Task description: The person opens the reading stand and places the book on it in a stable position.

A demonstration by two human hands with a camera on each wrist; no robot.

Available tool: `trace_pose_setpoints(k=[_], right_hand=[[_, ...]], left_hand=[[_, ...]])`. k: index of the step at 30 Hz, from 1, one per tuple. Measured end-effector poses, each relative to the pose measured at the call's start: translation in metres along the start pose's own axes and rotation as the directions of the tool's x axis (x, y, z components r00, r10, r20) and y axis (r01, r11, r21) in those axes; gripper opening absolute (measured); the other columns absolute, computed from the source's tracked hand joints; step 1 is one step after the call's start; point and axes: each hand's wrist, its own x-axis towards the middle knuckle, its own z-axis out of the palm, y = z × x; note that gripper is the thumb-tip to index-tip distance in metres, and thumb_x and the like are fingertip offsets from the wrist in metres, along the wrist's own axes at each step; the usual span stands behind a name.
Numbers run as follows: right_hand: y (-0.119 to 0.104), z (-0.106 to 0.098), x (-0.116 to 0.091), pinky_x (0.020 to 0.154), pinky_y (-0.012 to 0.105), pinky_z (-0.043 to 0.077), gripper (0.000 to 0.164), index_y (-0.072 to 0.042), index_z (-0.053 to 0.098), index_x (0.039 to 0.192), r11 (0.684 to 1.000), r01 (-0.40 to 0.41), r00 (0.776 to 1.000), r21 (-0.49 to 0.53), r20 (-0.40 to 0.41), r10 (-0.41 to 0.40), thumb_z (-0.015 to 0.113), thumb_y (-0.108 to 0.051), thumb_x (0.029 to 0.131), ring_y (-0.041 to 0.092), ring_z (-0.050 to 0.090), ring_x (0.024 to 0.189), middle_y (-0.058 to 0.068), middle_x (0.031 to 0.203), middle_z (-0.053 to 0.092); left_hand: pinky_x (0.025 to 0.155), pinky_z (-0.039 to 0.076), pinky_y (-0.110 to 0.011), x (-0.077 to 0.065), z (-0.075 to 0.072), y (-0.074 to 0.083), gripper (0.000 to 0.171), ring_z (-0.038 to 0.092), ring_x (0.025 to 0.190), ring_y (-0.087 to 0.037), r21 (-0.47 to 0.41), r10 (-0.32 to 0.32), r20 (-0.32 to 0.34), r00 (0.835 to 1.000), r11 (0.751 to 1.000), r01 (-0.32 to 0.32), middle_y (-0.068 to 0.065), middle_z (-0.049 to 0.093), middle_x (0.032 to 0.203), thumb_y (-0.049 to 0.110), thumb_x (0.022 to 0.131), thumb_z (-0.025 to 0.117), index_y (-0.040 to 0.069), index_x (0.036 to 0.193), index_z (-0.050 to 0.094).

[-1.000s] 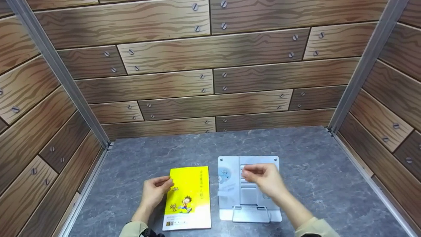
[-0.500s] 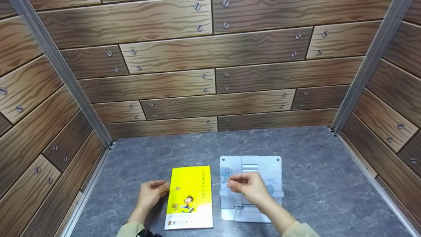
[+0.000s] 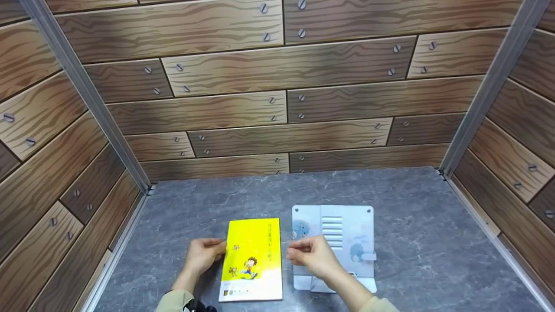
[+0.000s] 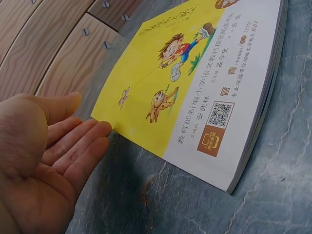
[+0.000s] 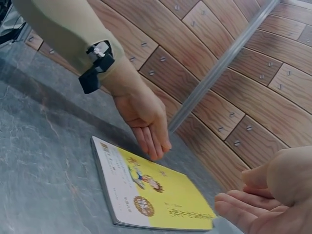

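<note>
A yellow book (image 3: pixel 253 247) with a white band along its near end and a cartoon of a running child lies flat on the table. At its left edge is my left hand (image 3: pixel 201 256), fingertips right at the cover's side; in the left wrist view the hand's fingers (image 4: pixel 80 146) are fairly straight, with nothing held. My right hand (image 3: pixel 314 259) hovers between the book and a pale blue book stand (image 3: pixel 357 234), partly covering the stand. Its fingers are loosely bent and hold nothing. In the right wrist view, the right hand (image 5: pixel 265 200) stays apart from the book's edge.
The stand lies flat to the right of the book, with slots down its middle and a clip on its right edge. A grey marbled table (image 3: pixel 416 225) lies under everything. Wood-patterned walls (image 3: pixel 238 108) with metal corner posts (image 3: pixel 481 86) enclose the back and sides.
My right hand has moved left and slightly down, from over the stand's middle toward the book. The left hand stays by the book's left edge. The book and stand keep their places.
</note>
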Motion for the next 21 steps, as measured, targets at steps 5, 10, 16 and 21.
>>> trace_pose_setpoints(k=[5, 10, 16, 21], right_hand=[[0.010, 0.013, 0.002, 0.074, 0.038, 0.060, 0.026, 0.012, 0.067, 0.110, 0.999, -0.032, 0.999, -0.038, 0.001, 0.032, 0.066, -0.006, 0.092, 0.031, 0.070, 0.088, 0.019, 0.096, 0.070], [0.024, 0.025, 0.004, 0.072, 0.038, 0.060, 0.026, 0.016, 0.065, 0.110, 0.996, -0.058, 0.998, -0.065, -0.012, 0.057, 0.063, -0.003, 0.092, 0.031, 0.071, 0.084, 0.020, 0.092, 0.071], [0.038, 0.035, 0.004, 0.073, 0.038, 0.060, 0.030, 0.018, 0.062, 0.113, 0.990, -0.109, 0.994, -0.089, -0.002, 0.109, 0.061, -0.002, 0.091, 0.029, 0.070, 0.091, 0.023, 0.101, 0.070], [0.045, 0.039, 0.004, 0.067, 0.032, 0.058, 0.030, 0.018, 0.062, 0.115, 0.985, -0.145, 0.989, -0.092, -0.015, 0.144, 0.059, -0.002, 0.092, 0.024, 0.069, 0.084, 0.022, 0.104, 0.069]], left_hand=[[0.076, 0.059, -0.038, -0.001, 0.000, 0.001, 0.037, 0.069, 0.087, -0.022, 0.018, -0.008, 0.005, 1.000, 1.000, 0.007, -0.015, 0.070, 0.103, 0.019, 0.089, 0.073, -0.007, 0.116, 0.068], [0.076, 0.058, -0.041, -0.003, -0.004, 0.001, 0.041, 0.068, 0.090, -0.023, 0.044, -0.041, -0.016, 0.999, 0.998, 0.042, -0.015, 0.069, 0.108, 0.025, 0.088, 0.075, -0.005, 0.116, 0.069], [0.078, 0.059, -0.041, -0.006, -0.008, 0.003, 0.048, 0.067, 0.097, -0.025, 0.019, -0.117, 0.009, 0.993, 0.993, 0.117, -0.016, 0.068, 0.113, 0.029, 0.087, 0.076, -0.005, 0.119, 0.067], [0.075, 0.059, -0.039, -0.008, -0.010, 0.005, 0.041, 0.068, 0.095, -0.025, -0.021, -0.161, 0.067, 0.985, 0.986, 0.163, -0.016, 0.070, 0.107, 0.022, 0.089, 0.073, -0.007, 0.116, 0.067]])
